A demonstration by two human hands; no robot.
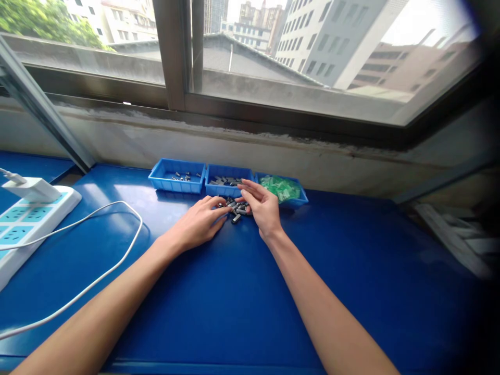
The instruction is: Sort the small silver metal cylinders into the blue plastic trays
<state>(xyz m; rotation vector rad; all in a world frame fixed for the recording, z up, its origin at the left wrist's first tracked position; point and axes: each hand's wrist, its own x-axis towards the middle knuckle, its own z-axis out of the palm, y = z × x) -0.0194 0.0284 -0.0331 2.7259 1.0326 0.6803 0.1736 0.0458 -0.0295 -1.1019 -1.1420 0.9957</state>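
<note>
A loose pile of small grey and black metal pieces [236, 219] lies on the blue table, in front of the bins. My left hand [201, 221] rests at the pile's left side, fingers bent and apart, the fingertips touching the nearest pieces. Over the right side of the pile is my right hand [265, 209], its fingers stretched to the left and the thumb apart from them. No piece shows in either hand. Part of the pile is hidden behind the fingers.
Behind the pile stand a left blue bin [172, 185] with a few small metal parts, a middle bin [213, 190] with grey pieces, and a right bin [303, 197] with green plastic packets [281, 187]. A white power strip [39, 234] and cable [113, 268] lie left.
</note>
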